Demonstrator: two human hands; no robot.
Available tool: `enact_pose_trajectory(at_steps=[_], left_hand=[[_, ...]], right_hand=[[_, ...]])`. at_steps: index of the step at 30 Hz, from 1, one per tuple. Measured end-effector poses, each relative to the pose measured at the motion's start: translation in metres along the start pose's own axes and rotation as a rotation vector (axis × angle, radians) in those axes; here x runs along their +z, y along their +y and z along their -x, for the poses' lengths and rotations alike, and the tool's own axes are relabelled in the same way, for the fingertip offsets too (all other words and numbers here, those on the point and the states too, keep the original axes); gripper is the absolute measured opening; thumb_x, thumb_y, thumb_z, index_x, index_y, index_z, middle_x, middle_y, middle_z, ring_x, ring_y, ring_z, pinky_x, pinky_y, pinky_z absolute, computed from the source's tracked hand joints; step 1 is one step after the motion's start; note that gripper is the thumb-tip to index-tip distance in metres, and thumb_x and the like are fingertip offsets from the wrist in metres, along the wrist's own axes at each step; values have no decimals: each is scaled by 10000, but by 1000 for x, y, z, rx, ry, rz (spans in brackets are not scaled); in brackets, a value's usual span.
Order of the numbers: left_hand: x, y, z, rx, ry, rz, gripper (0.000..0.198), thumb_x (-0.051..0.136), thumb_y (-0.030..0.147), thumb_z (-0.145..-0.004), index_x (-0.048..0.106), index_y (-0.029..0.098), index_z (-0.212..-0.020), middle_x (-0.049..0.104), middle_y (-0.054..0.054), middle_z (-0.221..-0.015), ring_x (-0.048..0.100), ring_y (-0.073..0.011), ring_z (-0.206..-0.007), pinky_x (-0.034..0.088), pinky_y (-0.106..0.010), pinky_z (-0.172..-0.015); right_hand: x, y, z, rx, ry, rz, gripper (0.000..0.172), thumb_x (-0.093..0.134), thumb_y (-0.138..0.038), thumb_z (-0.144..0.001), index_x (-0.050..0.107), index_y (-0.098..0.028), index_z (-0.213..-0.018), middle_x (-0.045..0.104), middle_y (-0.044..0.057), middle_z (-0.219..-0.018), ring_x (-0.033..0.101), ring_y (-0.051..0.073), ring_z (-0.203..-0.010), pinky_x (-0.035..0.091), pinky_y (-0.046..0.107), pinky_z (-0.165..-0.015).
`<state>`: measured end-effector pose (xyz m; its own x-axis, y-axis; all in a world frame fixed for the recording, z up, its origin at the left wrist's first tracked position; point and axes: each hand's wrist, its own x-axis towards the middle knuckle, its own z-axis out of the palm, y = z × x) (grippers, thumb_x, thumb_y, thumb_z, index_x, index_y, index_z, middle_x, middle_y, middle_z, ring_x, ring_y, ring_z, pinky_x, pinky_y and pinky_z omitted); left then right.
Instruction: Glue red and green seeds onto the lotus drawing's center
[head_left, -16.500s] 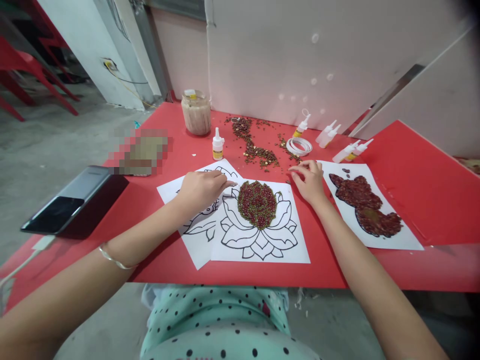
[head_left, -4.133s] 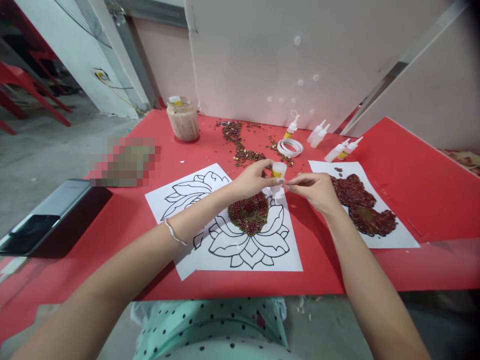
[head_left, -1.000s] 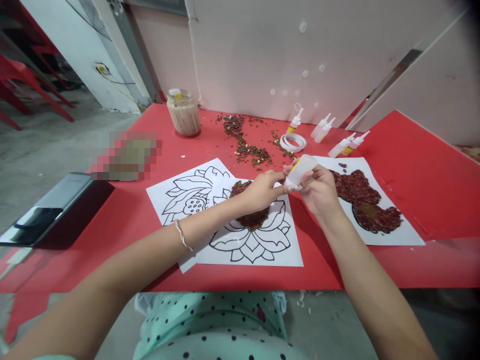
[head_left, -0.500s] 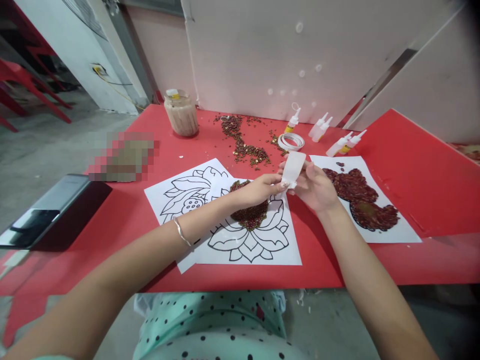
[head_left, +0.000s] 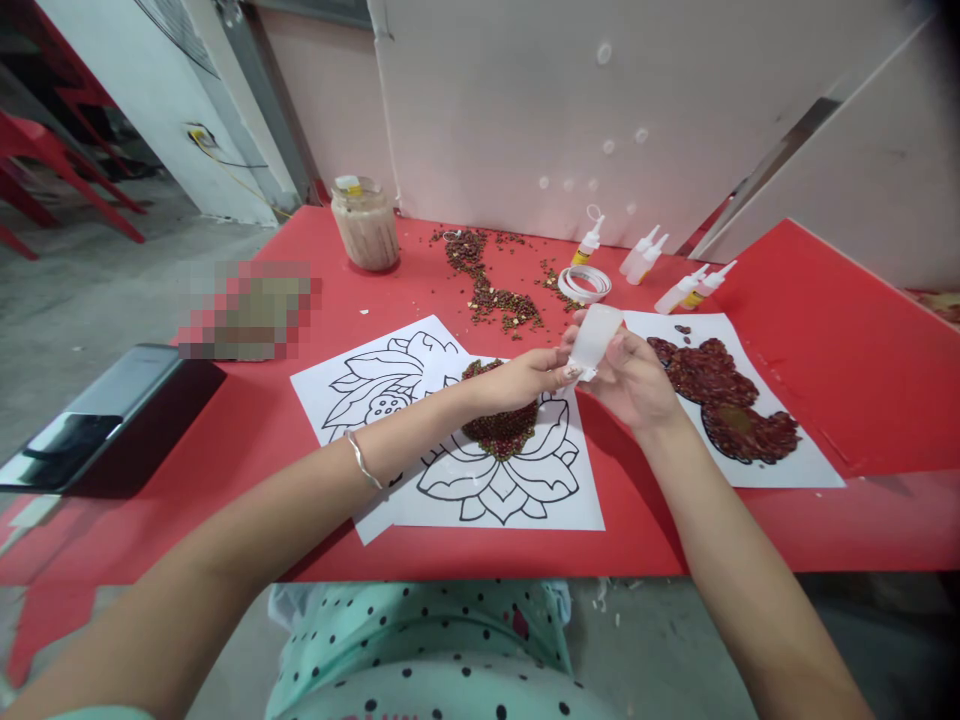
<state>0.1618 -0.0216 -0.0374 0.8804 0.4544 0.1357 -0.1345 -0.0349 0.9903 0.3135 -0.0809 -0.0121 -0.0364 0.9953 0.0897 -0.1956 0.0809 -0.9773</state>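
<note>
A small translucent glue bottle (head_left: 598, 335) is tilted with its cap end down, above the right edge of the lotus drawing (head_left: 504, 497). My left hand (head_left: 534, 378) is closed, pinching the bottle near its cap. My right hand (head_left: 639, 382) cups the bottle body from the right, thumb at its side and fingers partly hidden behind it. Below my left forearm, the middle of the drawing is covered with a heap of reddish-green beans (head_left: 501, 430). A second flower drawing (head_left: 360, 385) lies partly under the first.
Loose beans (head_left: 487, 285) are scattered toward the wall. A tape roll (head_left: 584, 285) and several glue bottles (head_left: 679, 288) stand behind my right hand. At right lies a sheet with dark red beans (head_left: 739, 405). A jar (head_left: 365, 228) and a phone (head_left: 112, 420) occupy the left.
The glue bottle has turned slightly, its raised end leaning further right. My right hand has shifted slightly with it; my left hand keeps its pinch near the cap.
</note>
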Motion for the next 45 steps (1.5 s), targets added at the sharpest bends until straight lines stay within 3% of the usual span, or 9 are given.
enact_pose_trajectory(at_steps=[6,11,16,21,25,28,36,42,45], left_hand=[[2,-1,0,15,43,-45,235,495,329,-892,607,132,-955,591,-35,-872,517,-141,-816,411,-323,-824],[8,-3,1,5,104,-115,237,507,356,-884,564,136,-817,561,-16,-811,503,-137,-800,418,-313,-822],[1,-7,0,39,148,-156,236,487,353,-878,555,129,-849,566,-27,-841,506,-137,-817,412,-309,-839],[-9,-4,-1,41,158,-177,208,457,305,-880,556,132,-941,584,-48,-911,519,-132,-818,413,-291,-792],[-8,-3,0,55,206,-236,217,457,359,-887,516,155,-843,534,-16,-791,474,-113,-710,401,-263,-691],[-7,-2,0,84,258,-305,267,475,416,-883,517,163,-810,543,-19,-790,490,-122,-739,411,-265,-707],[-5,10,3,91,345,-549,259,555,402,-860,580,146,-890,625,-76,-954,551,-173,-908,427,-342,-874],[-1,15,4,127,330,-438,594,683,424,-756,471,133,-1228,531,-156,-1275,501,-238,-1163,387,-387,-984],[3,18,2,115,282,-395,403,610,398,-818,542,141,-1121,616,-113,-1141,561,-219,-1059,418,-370,-931]], right_hand=[[5,2,0,-43,87,78,502,709,-583,-628,635,-252,-998,721,58,-932,663,197,-733,450,274,-460],[15,10,-4,-90,244,28,388,777,-513,-564,612,-239,-784,686,10,-677,624,163,-578,379,248,-398],[19,18,-14,-140,309,1,457,806,-552,-483,568,-232,-705,660,-5,-609,603,152,-529,453,280,-467],[11,14,-17,-144,258,35,481,825,-502,-500,633,-226,-843,716,24,-737,672,197,-706,542,349,-684],[6,14,-15,-170,183,129,445,782,-465,-616,652,-239,-977,716,46,-986,660,196,-939,521,345,-843],[5,18,-15,-202,218,212,418,759,-464,-650,659,-233,-984,697,42,-1050,630,197,-1019,492,339,-905],[5,15,-12,-212,290,213,412,770,-461,-632,674,-224,-955,709,41,-979,646,199,-933,508,349,-861],[6,10,-11,-175,322,278,339,799,-395,-578,687,-199,-832,715,33,-816,653,206,-805,514,391,-819],[10,10,-10,-174,321,355,254,760,-328,-608,682,-187,-804,690,16,-748,620,181,-724,506,367,-748]])
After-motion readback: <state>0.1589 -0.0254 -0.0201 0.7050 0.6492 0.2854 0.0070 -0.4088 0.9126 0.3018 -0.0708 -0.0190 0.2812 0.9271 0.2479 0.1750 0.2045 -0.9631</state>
